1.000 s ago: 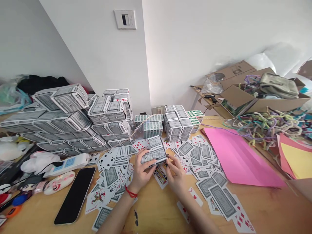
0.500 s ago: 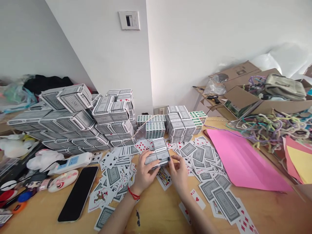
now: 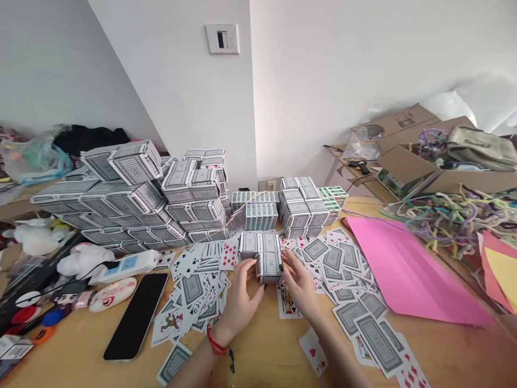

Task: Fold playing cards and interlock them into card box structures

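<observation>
Between my hands is a small block of folded playing cards, made of several joined cubes with grey patterned backs. My left hand has its fingers against the block's near left side, thumb at the front edge. From the right, my right hand grips the block's side with its fingertips. Part of a face card shows on the table beneath my right hand. Behind the block stand green-and-white card boxes and a taller stack of folded-card cubes.
Large stacks of folded-card cubes rise at the left. Loose playing cards lie on both sides. A phone and power strip lie left. At right are pink paper, fuzzy stems and a cardboard box.
The block has been turned in my hands, so its single protruding cube now points toward me on the right. My left fingers have slid off its top to the near side. The view has shifted slightly.
</observation>
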{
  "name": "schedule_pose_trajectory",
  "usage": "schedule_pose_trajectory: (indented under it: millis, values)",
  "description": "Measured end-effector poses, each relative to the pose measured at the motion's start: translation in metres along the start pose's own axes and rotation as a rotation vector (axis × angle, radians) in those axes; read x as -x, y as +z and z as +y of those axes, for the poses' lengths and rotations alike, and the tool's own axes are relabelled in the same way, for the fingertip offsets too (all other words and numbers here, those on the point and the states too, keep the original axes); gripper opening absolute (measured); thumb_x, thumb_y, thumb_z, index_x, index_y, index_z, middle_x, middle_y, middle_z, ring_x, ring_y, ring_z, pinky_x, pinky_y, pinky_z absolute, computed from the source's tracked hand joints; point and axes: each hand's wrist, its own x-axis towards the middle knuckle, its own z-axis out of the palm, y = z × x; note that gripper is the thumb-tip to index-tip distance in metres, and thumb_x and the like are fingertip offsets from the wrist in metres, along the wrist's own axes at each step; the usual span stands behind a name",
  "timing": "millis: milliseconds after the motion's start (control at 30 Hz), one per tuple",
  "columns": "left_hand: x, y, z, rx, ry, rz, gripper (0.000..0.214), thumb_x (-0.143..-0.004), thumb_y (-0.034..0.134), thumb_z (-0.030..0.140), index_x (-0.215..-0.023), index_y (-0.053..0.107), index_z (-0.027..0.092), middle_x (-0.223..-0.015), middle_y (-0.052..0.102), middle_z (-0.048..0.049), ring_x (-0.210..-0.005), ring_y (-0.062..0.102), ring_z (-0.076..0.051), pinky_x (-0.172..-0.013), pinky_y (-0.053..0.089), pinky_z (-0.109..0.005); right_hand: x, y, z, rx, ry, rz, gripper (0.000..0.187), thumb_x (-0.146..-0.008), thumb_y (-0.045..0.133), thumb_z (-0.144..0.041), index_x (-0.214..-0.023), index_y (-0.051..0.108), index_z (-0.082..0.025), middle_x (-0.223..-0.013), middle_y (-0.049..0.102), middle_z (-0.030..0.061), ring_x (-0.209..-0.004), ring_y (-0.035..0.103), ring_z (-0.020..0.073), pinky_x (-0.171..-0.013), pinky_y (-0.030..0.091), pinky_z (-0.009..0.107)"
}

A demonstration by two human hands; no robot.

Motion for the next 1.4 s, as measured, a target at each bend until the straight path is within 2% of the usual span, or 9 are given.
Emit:
schedule_pose_trajectory:
  millis: [100,233,400,633,833,1133,1233,1333,1400]
  values:
    - [-0.004,0.001,-0.003,0.194,-0.125,0.017,0.047,-0.079,0.048,0.013,-0.124,0.037,0.023,-0.124,0.052,-0.0098,-0.114,0.051,-0.021,-0.095,0.044,-0.041,0.005,0.001,-0.001,0.108,-0.105,-0.055,0.059,-0.077,0.058,-0.029,-0.132,0.036,-0.025,-0.134,0.043,0.0106,-0.118,0.046,0.0254,-0.091,0.046,0.041]
    - [-0.008,0.002,0.002,0.374,-0.226,0.056,0.059,-0.072,0.044,0.005,-0.127,0.034,0.023,-0.125,0.054,-0.0119,-0.113,0.053,-0.022,-0.093,0.046,-0.041,0.011,0.016,0.000,0.342,-0.183,0.061,0.073,-0.069,0.066,-0.031,-0.134,0.033,-0.022,-0.130,0.043,0.0142,-0.121,0.040,0.0301,-0.095,0.040,0.048]
    - [-0.014,-0.002,0.021,0.466,-0.232,0.071,0.058,-0.069,0.043,0.004,-0.125,0.037,0.020,-0.122,0.057,-0.0126,-0.110,0.056,-0.022,-0.093,0.046,-0.041,0.012,0.038,0.004,0.405,-0.103,0.266,0.083,-0.068,0.066,-0.040,-0.136,0.024,-0.019,-0.130,0.041,0.0177,-0.120,0.039,0.0333,-0.093,0.039,0.050]
    - [-0.023,-0.002,0.037,0.566,-0.258,0.093,0.047,-0.074,0.050,0.015,-0.119,0.040,0.020,-0.115,0.061,-0.0113,-0.103,0.059,-0.022,-0.088,0.048,-0.040,0.011,0.043,0.005,0.353,0.026,0.241,0.074,-0.072,0.060,-0.034,-0.135,0.026,-0.017,-0.130,0.044,0.0168,-0.118,0.043,0.0310,-0.094,0.037,0.049]
    - [-0.024,0.011,0.040,0.413,-0.247,0.076,0.050,-0.078,0.054,0.021,-0.124,0.033,0.020,-0.094,0.068,-0.0073,-0.092,0.064,-0.021,-0.081,0.051,-0.039,0.013,0.042,-0.002,0.219,0.078,0.264,0.068,-0.071,0.061,-0.031,-0.131,0.033,-0.018,-0.123,0.051,0.0143,-0.107,0.054,0.0279,-0.085,0.046,0.043]
    - [-0.025,0.020,0.051,0.270,-0.232,0.134,0.038,-0.078,0.057,0.026,-0.113,0.043,0.019,-0.070,0.065,-0.0008,-0.070,0.066,-0.018,-0.066,0.054,-0.032,0.016,0.044,-0.002,0.141,0.100,0.295,0.061,-0.072,0.058,-0.028,-0.128,0.036,-0.016,-0.102,0.062,0.0116,-0.072,0.063,0.0201,-0.062,0.051,0.032]
    - [-0.025,0.019,0.052,0.185,-0.220,0.150,0.030,-0.077,0.057,0.028,-0.105,0.049,0.020,-0.067,0.064,0.0001,-0.066,0.065,-0.018,-0.065,0.054,-0.032,0.016,0.045,-0.002,0.203,0.095,0.313,0.063,-0.072,0.058,-0.031,-0.128,0.034,-0.015,-0.110,0.058,0.0149,-0.083,0.063,0.0227,-0.068,0.051,0.034]
    - [-0.025,0.020,0.051,0.136,-0.193,0.163,0.027,-0.077,0.058,0.028,-0.102,0.052,0.020,-0.077,0.068,-0.0026,-0.071,0.066,-0.018,-0.067,0.054,-0.032,0.017,0.045,0.000,0.249,0.019,0.328,0.063,-0.072,0.058,-0.032,-0.129,0.033,-0.017,-0.125,0.049,0.0169,-0.106,0.054,0.0263,-0.083,0.046,0.039]
    - [-0.025,0.021,0.050,0.105,-0.161,0.167,0.023,-0.077,0.058,0.028,-0.099,0.055,0.021,-0.084,0.068,-0.0038,-0.074,0.066,-0.018,-0.068,0.054,-0.031,0.017,0.046,0.002,0.261,-0.008,0.316,0.063,-0.074,0.056,-0.031,-0.129,0.032,-0.016,-0.126,0.048,0.0174,-0.110,0.051,0.0266,-0.086,0.045,0.040]
